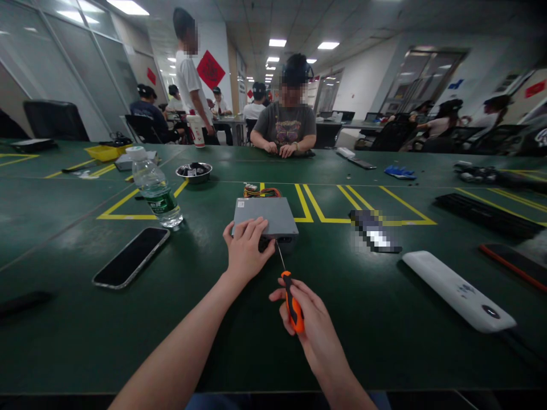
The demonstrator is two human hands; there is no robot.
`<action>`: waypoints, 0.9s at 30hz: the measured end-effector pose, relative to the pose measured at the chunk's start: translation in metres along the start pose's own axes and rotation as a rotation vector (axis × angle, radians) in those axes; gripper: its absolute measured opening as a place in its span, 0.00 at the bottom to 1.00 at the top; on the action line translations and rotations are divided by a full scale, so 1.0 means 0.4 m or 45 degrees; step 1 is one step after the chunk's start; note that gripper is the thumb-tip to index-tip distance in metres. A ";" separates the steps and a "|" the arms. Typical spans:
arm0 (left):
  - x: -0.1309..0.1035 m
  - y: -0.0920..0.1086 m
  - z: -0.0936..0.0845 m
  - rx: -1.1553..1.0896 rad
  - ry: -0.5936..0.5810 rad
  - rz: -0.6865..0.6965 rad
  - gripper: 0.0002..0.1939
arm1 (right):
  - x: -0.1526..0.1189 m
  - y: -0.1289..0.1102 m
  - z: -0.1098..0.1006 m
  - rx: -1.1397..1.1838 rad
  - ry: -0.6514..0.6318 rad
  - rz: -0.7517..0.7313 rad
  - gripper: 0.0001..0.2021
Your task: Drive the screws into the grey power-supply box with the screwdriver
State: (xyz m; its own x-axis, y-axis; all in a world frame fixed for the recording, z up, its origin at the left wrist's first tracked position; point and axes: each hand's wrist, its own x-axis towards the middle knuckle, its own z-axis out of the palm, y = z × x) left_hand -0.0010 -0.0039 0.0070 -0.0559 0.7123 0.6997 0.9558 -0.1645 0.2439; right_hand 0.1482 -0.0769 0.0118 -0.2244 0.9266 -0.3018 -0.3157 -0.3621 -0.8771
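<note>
A grey metal computer power supply [280,215] lies on the green table in front of me, its bundle of coloured cables [270,192] at the far side. My left hand [247,247] holds it, fingers over the top and thumb at the near face. In my right hand [315,319] is a screwdriver [294,310] with an orange and black handle, closed in the fingers. Its thin shaft points up and away, and the tip reaches the near face close to my left thumb. Whether the tip sits in a screw is too small to tell.
Left of the power supply are a water bottle [160,196], a phone [131,257] and a metal bowl [194,172] of small dark parts. A white power strip-like device [457,291], a pixelated phone-like object [376,232] and a black keyboard-like bar [487,216] lie right. Someone [288,122] sits opposite.
</note>
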 end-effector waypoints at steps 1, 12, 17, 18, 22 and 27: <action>0.000 0.000 0.000 0.000 0.000 0.001 0.17 | 0.001 -0.002 0.005 0.191 0.035 0.073 0.15; -0.001 0.002 -0.005 0.007 -0.007 0.006 0.18 | 0.000 -0.021 0.020 0.594 0.144 0.345 0.05; -0.001 0.006 -0.008 0.021 -0.003 0.015 0.17 | 0.005 -0.029 0.023 0.706 0.061 0.510 0.10; -0.001 0.008 -0.009 0.027 -0.005 0.022 0.18 | 0.005 -0.030 0.024 0.720 0.056 0.510 0.10; 0.000 0.010 -0.012 0.045 -0.010 0.048 0.17 | 0.003 -0.033 0.026 0.765 0.077 0.478 0.07; 0.001 0.010 -0.010 0.051 -0.013 0.055 0.17 | 0.003 -0.044 0.025 0.811 0.080 0.522 0.08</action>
State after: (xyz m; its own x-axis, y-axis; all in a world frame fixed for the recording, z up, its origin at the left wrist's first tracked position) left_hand 0.0018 -0.0071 0.0107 -0.0120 0.7121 0.7020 0.9681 -0.1675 0.1865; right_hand 0.1444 -0.0704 0.0304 -0.3917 0.7023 -0.5945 -0.6941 -0.6497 -0.3102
